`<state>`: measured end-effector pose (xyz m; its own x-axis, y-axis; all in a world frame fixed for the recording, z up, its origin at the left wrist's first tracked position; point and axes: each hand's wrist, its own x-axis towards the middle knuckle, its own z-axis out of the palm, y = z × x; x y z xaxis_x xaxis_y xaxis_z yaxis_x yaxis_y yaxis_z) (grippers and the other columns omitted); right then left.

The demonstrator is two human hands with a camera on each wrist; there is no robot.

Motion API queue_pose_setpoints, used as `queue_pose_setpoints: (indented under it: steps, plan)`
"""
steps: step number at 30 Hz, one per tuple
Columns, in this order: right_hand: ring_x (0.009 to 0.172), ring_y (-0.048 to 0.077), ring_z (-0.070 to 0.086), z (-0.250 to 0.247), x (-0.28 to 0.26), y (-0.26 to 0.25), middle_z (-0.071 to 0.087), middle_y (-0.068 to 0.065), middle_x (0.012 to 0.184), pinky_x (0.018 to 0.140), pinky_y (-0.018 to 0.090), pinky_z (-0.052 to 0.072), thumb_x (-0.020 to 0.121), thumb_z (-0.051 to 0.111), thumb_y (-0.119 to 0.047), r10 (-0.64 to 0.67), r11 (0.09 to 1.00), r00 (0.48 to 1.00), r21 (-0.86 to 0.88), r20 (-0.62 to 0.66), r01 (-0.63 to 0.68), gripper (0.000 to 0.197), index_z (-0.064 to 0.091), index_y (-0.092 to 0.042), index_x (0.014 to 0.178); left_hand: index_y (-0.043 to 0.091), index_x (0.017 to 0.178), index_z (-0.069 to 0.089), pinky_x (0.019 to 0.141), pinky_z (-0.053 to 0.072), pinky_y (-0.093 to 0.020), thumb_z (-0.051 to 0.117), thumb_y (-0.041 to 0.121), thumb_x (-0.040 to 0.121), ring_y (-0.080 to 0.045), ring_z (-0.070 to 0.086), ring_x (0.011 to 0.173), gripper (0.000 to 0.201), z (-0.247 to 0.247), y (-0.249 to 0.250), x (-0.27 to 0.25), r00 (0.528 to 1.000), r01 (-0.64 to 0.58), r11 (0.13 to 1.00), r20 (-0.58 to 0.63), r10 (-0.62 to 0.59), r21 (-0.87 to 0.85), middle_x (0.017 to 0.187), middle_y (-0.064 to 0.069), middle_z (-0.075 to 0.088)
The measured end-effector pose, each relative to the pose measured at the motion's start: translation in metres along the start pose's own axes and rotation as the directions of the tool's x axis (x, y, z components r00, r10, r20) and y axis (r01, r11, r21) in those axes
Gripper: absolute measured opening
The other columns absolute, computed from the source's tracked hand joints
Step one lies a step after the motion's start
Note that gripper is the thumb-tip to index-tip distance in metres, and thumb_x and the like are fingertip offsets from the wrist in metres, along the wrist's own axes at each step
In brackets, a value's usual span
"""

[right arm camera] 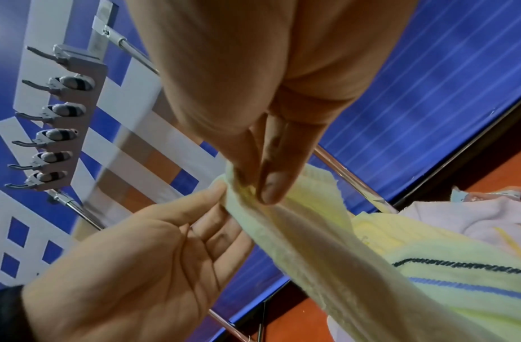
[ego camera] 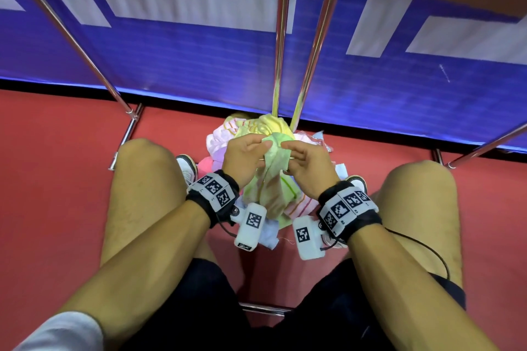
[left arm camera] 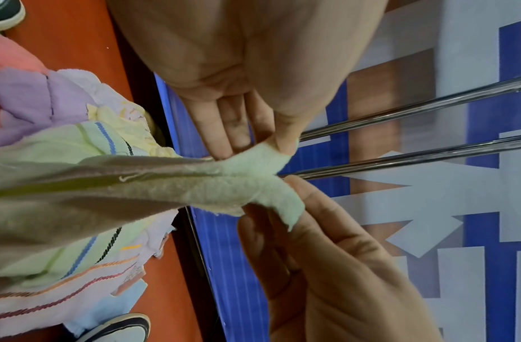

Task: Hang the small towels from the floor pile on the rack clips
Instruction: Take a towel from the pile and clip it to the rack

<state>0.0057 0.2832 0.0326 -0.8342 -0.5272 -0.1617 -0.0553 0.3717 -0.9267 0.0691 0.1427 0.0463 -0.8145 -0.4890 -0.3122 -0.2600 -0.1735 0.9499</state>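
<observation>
Red floor (ego camera: pixel 57 179): hands hide most of pile (ego camera: pixel 225 139) beneath towel (ego camera: pixel 273 177).

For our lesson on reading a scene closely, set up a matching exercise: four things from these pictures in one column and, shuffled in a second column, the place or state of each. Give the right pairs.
Things
1. pale green towel
2. towel pile
3. clip bar
4. rack poles

Places or states
A. heaped on the red floor
B. bare shiny metal, rising in front of the blue banner
C. holds a row of clips with nothing in them
D. pinched by left hand and right hand

Pairs: 1-D, 2-A, 3-C, 4-B
</observation>
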Motion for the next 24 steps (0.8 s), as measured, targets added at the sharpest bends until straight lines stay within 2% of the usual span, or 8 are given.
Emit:
queue_pose_setpoints:
  steps: [2,5,8,12,15,17,20,24]
  plan:
    - [0.086,0.022,0.071,0.001,0.002,0.0,0.072,0.009,0.095,0.083,0.04,0.06,0.085,0.06,0.005,0.021,1.0,0.999,0.012,-0.027,-0.021,0.03,0.071,-0.01,0.108,0.013,0.087,0.068,0.072,0.046,-0.039,0.059,0.005,0.095,-0.024,0.048,0.078,0.014,0.0,-0.001,0.002,1.0,-0.001,1.0,0.017,0.001,-0.01,0.081,-0.015,0.053]
    - [0.072,0.024,0.072,0.0,0.005,-0.001,0.073,0.011,0.079,0.07,0.033,0.06,0.084,0.069,-0.002,0.008,1.0,0.998,0.017,-0.056,-0.007,0.015,0.073,-0.013,0.094,0.014,0.096,0.071,0.083,0.053,-0.047,0.06,0.006,0.095,-0.023,0.058,0.079,0.013,-0.001,-0.005,0.004,0.999,-0.009,1.0,0.039,0.009,0.0,0.079,-0.009,0.063]
    - [0.063,0.023,0.07,-0.005,0.006,0.001,0.072,0.008,0.07,0.058,0.03,0.057,0.088,0.068,-0.01,-0.009,0.998,1.0,-0.066,-0.003,0.009,0.006,0.073,-0.012,0.085,0.017,0.096,0.071,0.082,0.056,-0.044,0.066,0.007,0.091,-0.021,0.065,0.079,0.013,-0.003,-0.008,0.007,0.998,0.001,0.999,0.056,-0.003,0.041,0.084,-0.007,0.071]
    - [0.057,0.019,0.061,-0.01,0.01,0.009,0.065,0.002,0.059,0.057,0.031,0.049,0.088,0.066,-0.028,-0.059,0.952,0.998,-0.302,0.013,0.061,0.023,0.064,-0.018,0.068,0.019,0.085,0.069,0.083,0.055,-0.047,0.071,0.006,0.087,-0.025,0.063,0.08,0.013,-0.002,-0.008,0.006,0.996,-0.01,0.995,0.085,0.001,0.099,0.082,-0.012,0.071]
    - [0.053,0.013,0.049,-0.011,0.01,0.009,0.056,0.001,0.055,0.055,0.025,0.037,0.088,0.068,-0.03,-0.045,0.944,0.999,-0.327,0.006,0.044,0.029,0.061,-0.014,0.064,0.018,0.086,0.071,0.087,0.054,-0.049,0.068,0.005,0.089,-0.024,0.065,0.08,0.014,0.0,-0.01,0.005,0.992,0.017,0.993,0.122,-0.031,0.115,0.081,-0.006,0.072]
    - [0.051,0.014,0.051,-0.012,0.01,0.01,0.058,0.001,0.054,0.053,0.025,0.04,0.088,0.07,-0.035,-0.025,0.957,0.999,-0.289,0.034,0.034,0.032,0.061,-0.016,0.064,0.013,0.09,0.071,0.088,0.054,-0.05,0.065,0.003,0.091,-0.027,0.065,0.081,0.012,0.0,-0.011,0.006,0.988,0.024,0.993,0.149,-0.04,0.113,0.083,-0.01,0.071]
    - [0.057,0.026,0.061,-0.012,0.011,0.013,0.066,0.009,0.062,0.058,0.038,0.054,0.088,0.069,-0.04,-0.036,0.968,0.997,-0.245,0.07,0.052,0.033,0.064,-0.015,0.068,0.006,0.099,0.071,0.083,0.056,-0.043,0.062,0.005,0.093,-0.021,0.067,0.079,0.011,0.0,-0.012,0.006,0.982,0.007,0.993,0.185,-0.029,0.121,0.084,-0.009,0.072]
    - [0.059,0.031,0.059,-0.013,0.012,0.015,0.063,0.013,0.062,0.059,0.042,0.053,0.09,0.068,-0.04,-0.069,0.969,0.998,-0.238,-0.007,0.065,0.034,0.062,-0.015,0.068,0.016,0.095,0.072,0.067,0.057,-0.021,0.058,0.004,0.095,-0.005,0.069,0.069,0.018,0.0,-0.008,0.005,0.973,-0.026,0.995,0.232,0.003,0.094,0.074,0.008,0.074]
